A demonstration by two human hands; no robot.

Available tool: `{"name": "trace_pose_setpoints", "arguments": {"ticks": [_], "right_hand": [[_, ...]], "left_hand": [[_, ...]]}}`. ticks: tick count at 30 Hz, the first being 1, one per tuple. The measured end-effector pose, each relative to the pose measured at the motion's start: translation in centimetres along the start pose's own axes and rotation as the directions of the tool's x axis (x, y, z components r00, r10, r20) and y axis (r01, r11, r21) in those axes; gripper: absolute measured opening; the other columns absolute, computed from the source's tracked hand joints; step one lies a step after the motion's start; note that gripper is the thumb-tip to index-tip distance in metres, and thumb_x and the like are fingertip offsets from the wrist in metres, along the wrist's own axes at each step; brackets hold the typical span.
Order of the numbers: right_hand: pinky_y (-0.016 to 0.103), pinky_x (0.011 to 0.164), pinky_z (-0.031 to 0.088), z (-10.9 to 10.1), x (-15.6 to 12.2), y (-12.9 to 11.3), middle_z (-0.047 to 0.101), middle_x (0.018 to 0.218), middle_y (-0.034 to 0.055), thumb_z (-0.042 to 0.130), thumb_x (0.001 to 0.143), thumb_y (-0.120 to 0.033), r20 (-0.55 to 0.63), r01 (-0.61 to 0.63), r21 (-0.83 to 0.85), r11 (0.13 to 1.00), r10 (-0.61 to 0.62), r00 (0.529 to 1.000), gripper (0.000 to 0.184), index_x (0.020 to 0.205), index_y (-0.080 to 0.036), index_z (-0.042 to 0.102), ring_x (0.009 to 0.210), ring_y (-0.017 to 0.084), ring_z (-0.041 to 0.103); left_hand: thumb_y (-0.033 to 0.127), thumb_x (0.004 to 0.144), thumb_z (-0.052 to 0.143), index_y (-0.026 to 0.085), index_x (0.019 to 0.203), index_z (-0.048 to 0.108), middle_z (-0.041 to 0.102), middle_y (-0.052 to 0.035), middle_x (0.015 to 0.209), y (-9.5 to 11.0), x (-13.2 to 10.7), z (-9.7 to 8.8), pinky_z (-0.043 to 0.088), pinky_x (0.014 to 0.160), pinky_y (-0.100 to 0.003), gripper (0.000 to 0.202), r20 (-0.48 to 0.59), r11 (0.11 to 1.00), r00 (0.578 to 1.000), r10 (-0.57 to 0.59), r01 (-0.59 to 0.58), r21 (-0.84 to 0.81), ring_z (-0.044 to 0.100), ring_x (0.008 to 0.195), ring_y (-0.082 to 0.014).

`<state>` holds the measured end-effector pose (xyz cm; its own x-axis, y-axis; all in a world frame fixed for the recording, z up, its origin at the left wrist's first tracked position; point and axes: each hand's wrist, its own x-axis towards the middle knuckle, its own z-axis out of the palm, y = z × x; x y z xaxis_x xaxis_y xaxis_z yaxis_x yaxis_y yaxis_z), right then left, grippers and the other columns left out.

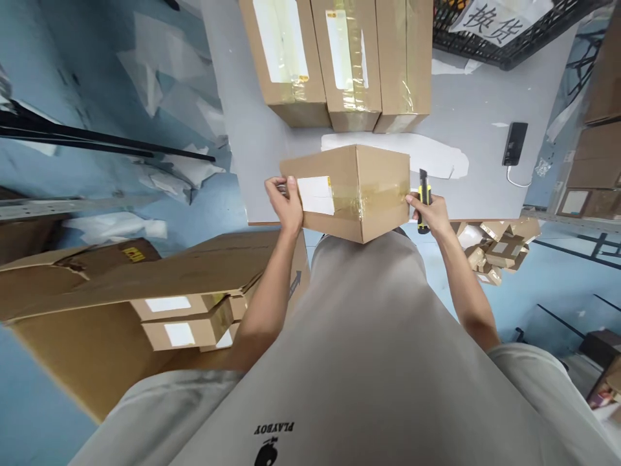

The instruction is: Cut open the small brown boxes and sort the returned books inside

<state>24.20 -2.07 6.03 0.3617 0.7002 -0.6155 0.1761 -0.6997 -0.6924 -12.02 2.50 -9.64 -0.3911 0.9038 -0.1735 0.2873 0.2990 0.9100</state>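
A taped cardboard box [383,188] with a white label is held tilted in front of my body, at the table's near edge. My left hand [286,204] grips its left end, thumb near the label and the other fingers curled. At the opposite end, my right hand [434,212] has a yellow-and-black box cutter [424,200] in its fingers, with thumb and fingertip touching the box's right edge. The cutter points away from me; whether its blade is out, I cannot tell.
Three taped cardboard boxes [352,61] stand at the back of the grey table [485,116]. A black crate [504,61] is at back right, and a phone [515,144] with a white cable lies nearer. A large open carton [87,349] holding several boxes sits lower left.
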Motion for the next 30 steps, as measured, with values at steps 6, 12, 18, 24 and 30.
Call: {"name": "trace_pose_setpoints", "arguments": {"ticks": [6, 12, 18, 24, 30], "right_hand": [[0.024, 0.048, 0.052, -3.8, -2.0, -2.9, 0.067, 0.06, -0.0034, 0.1, 0.074, -0.061, -0.22, 0.094, -0.112, 0.989, -0.117, 0.968, 0.059, 0.103, -0.012, 0.083, 0.05, 0.015, 0.065], [0.026, 0.053, 0.056, -3.3, -2.4, -4.0, 0.065, 0.062, -0.0048, 0.092, 0.083, -0.06, -0.341, 0.13, -0.233, 0.964, -0.206, 0.917, 0.052, 0.105, -0.015, 0.082, 0.053, 0.016, 0.067], [0.03, 0.061, 0.056, -0.3, -3.7, -3.6, 0.068, 0.063, -0.0036, 0.085, 0.087, -0.065, -0.345, 0.133, -0.298, 0.945, -0.236, 0.908, 0.054, 0.108, -0.015, 0.081, 0.057, 0.02, 0.069], [0.037, 0.078, 0.061, 1.1, -4.0, -3.5, 0.079, 0.082, 0.0049, 0.076, 0.097, -0.065, -0.332, 0.143, -0.437, 0.888, -0.307, 0.892, 0.054, 0.116, -0.015, 0.079, 0.077, 0.027, 0.076], [0.054, 0.111, 0.06, 2.5, -7.4, -5.1, 0.076, 0.141, 0.0201, 0.062, 0.11, -0.053, -0.184, 0.277, -0.57, 0.774, -0.449, 0.874, 0.056, 0.154, -0.019, 0.064, 0.127, 0.035, 0.073]], "left_hand": [[0.103, 0.095, 0.048, 0.029, 0.11, 0.049, 0.066, -0.0096, 0.113, -1.7, -1.3, 6.7, 0.056, 0.108, -0.045, 0.075, 0.293, 0.993, 0.954, -0.069, 0.094, -0.072, 0.069, 0.11, -0.0264], [0.089, 0.098, 0.063, 0.026, 0.11, 0.057, 0.069, -0.0151, 0.118, -2.2, -0.9, 8.9, 0.055, 0.119, -0.054, 0.064, 0.48, 0.994, 0.874, -0.076, 0.105, -0.035, 0.07, 0.122, -0.031], [0.083, 0.102, 0.064, 0.03, 0.129, 0.073, 0.075, -0.012, 0.142, 4.9, 3.0, 4.3, 0.058, 0.121, -0.053, 0.06, 0.43, 0.944, 0.868, 0.248, -0.118, -0.307, 0.069, 0.14, -0.0323], [0.054, 0.096, 0.086, 0.027, 0.12, 0.078, 0.08, -0.007, 0.126, 12.8, 4.5, 1.3, 0.069, 0.107, -0.046, 0.037, 0.546, 0.907, 0.726, 0.418, -0.301, -0.295, 0.078, 0.117, -0.0262], [0.034, 0.089, 0.093, 0.025, 0.113, 0.077, 0.078, -0.0055, 0.123, 12.7, 4.6, 1.3, 0.07, 0.107, -0.047, 0.03, 0.569, 0.942, 0.756, 0.325, -0.207, -0.263, 0.078, 0.117, -0.0262]]}}
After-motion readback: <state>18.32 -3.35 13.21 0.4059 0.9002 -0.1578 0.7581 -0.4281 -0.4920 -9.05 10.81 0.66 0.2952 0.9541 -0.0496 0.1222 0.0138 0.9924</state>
